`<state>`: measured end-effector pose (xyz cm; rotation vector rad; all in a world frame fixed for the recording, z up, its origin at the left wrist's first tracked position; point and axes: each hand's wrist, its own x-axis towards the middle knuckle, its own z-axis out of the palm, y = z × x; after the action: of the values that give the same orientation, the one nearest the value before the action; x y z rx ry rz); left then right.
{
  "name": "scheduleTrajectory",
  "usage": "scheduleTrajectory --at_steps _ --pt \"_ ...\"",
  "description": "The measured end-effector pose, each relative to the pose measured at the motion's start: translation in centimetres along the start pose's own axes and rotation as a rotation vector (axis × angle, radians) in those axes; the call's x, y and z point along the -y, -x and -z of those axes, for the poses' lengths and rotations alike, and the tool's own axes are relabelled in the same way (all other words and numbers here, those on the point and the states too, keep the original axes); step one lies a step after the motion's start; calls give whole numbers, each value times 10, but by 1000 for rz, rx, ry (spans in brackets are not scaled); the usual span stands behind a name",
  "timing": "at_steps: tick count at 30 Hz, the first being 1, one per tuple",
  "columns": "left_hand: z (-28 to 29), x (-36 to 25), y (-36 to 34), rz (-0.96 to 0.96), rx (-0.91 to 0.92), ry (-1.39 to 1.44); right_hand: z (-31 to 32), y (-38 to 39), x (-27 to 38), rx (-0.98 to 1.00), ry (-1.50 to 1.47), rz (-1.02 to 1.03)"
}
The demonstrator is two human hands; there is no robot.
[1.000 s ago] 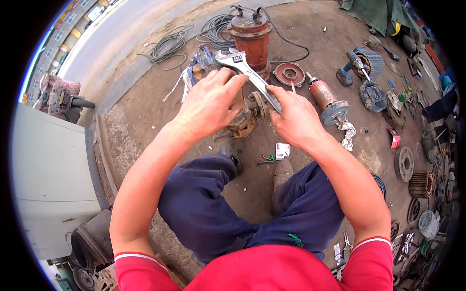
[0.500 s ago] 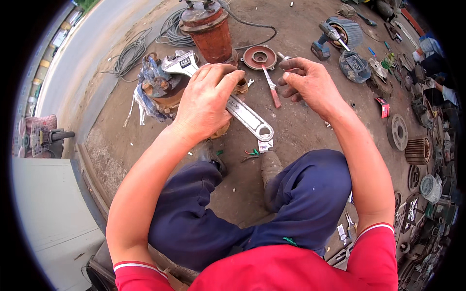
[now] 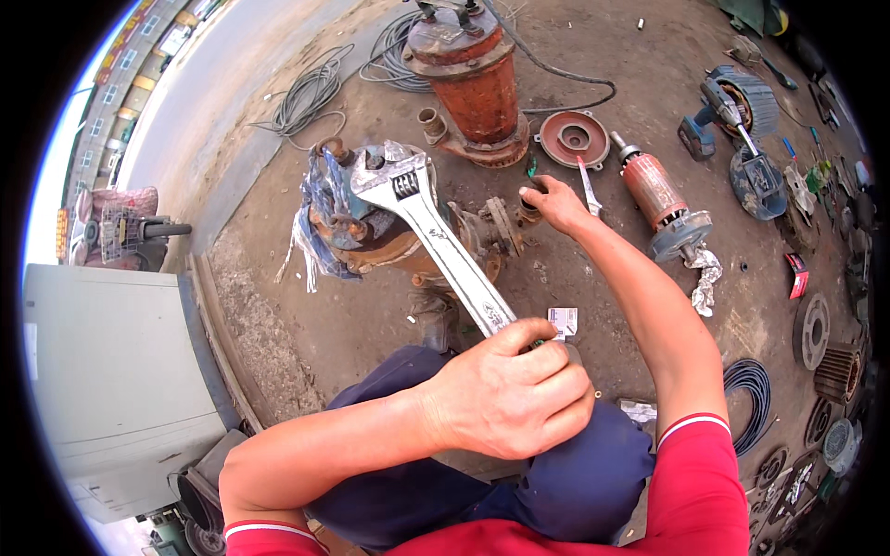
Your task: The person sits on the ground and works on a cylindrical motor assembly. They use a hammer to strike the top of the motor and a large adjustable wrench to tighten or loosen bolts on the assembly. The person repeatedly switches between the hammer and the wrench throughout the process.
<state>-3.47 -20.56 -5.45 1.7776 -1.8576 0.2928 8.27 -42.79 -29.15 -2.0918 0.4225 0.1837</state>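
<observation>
My left hand (image 3: 510,398) is wrapped round the handle end of a large silver adjustable wrench (image 3: 450,259). The wrench slants up to the left, its jaws at the top of a rusty, blue-stained pump part (image 3: 371,243) with rags hanging off its side. I cannot tell whether the jaws grip a nut. On the right of that part is a flange (image 3: 501,227). Beside it my right hand (image 3: 559,206) has its fingers bent over a short brown pipe fitting (image 3: 528,211); the fingertips are partly hidden.
Beyond stands an orange-red pump motor (image 3: 477,97) with coiled grey cable (image 3: 311,97). To its right lie a round reddish cover (image 3: 573,139), a paintbrush (image 3: 590,190), a rotor (image 3: 654,190) and a blue cordless tool (image 3: 697,134). Metal rings and parts line the right side.
My left hand has slid from the wrench's middle to its handle end, near my knee. My right hand has come down to the brown fitting. The view has shifted, and the rotor now shows fully.
</observation>
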Motion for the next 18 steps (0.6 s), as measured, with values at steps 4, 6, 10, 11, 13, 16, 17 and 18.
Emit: scheduleTrajectory --at_steps 4,6,10,11,13,16,17,18 --pt "-3 -6 -1 88 -60 68 -33 -37 -4 126 -293 -99" --pt "-6 -7 -4 128 -66 113 -32 -45 -25 123 -454 -50" --pt "-5 -10 2 139 -33 85 -38 -36 -22 39 -451 -54" --pt "0 -14 6 137 -44 53 -39 -31 -22 2 -417 -53" --pt "13 -28 23 151 -63 -9 -48 -9 -27 -27 -452 -49" --pt "24 -40 49 204 -69 -57 -51 12 -34 -33 -472 -60" --pt "26 -41 49 215 -77 -55 -47 13 -37 -2 -486 -50" --pt "28 -40 47 206 -74 -38 -46 14 -40 30 -501 -41"
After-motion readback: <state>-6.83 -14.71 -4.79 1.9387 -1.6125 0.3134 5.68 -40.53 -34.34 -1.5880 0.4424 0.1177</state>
